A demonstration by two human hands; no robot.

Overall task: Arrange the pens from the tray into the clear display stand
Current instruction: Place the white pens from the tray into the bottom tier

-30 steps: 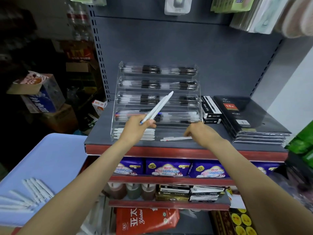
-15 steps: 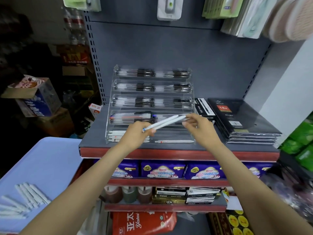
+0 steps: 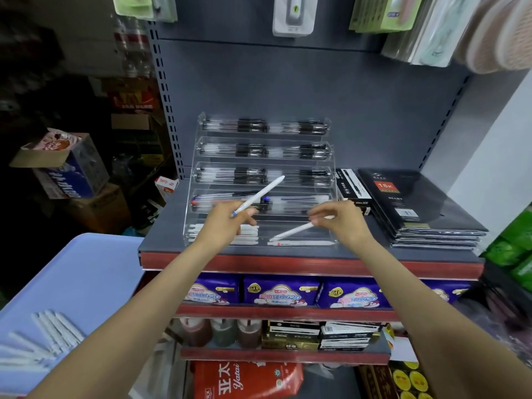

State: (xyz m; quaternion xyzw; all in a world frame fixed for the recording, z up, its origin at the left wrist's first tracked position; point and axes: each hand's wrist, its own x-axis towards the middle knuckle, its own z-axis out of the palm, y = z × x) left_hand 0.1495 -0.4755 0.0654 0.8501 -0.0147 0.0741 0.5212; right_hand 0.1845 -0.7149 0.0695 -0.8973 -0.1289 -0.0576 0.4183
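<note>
Pens go in one at a time, so the right hand (image 3: 339,223) should tip its white pen (image 3: 296,230) flat and lay it gently in the lowest row of the clear display stand (image 3: 263,180), next to the pen already lying there (image 3: 302,243). It helps to keep the pen level with the row and let go only once it rests on the bottom, or it could roll or sit crooked. The right hand pinches this pen near its top end, and the tip points down toward 8 o'clock.

At 9 o'clock from it, the left hand (image 3: 227,223) pinches a second white pen (image 3: 259,195) by its blue tip end. That pen sticks up toward 1 o'clock, in front of the stand's middle rows. It should wait its turn.

Both pens are thin, white and smooth. More white pens (image 3: 250,231) lie in the left part of the lowest row, and the upper rows hold dark pens. Down at 8 o'clock, the blue tray (image 3: 86,277) has a bunch of white pens (image 3: 43,338) left on it.
</note>
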